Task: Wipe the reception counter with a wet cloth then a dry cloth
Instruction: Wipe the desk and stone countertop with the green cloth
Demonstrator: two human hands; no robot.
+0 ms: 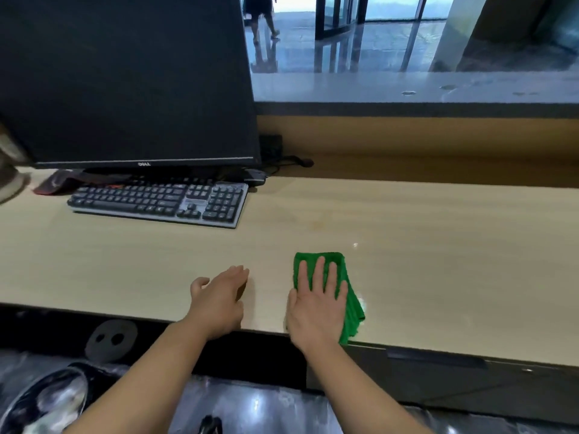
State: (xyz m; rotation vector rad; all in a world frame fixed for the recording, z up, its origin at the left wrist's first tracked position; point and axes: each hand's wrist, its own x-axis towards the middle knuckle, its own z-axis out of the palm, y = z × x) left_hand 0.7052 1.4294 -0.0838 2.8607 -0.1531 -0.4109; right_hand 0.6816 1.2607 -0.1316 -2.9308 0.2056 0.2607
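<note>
A folded green cloth (pixel 352 308) lies on the pale wooden counter (pixel 438 261) near its front edge. My right hand (pixel 318 303) presses flat on the cloth with fingers spread, covering most of it. My left hand (pixel 219 299) rests on the bare counter to the left of the cloth, fingers together and slightly curled, holding nothing. A small wet sheen shows on the counter just right of the cloth.
A black monitor (pixel 125 79) and a dark keyboard (pixel 156 202) stand at the back left, with a red-and-black mouse pad (pixel 53 184) beside them. Cables (pixel 282 164) lie behind the keyboard. A raised grey ledge (pixel 407 89) runs along the back. A person walks in the lobby beyond.
</note>
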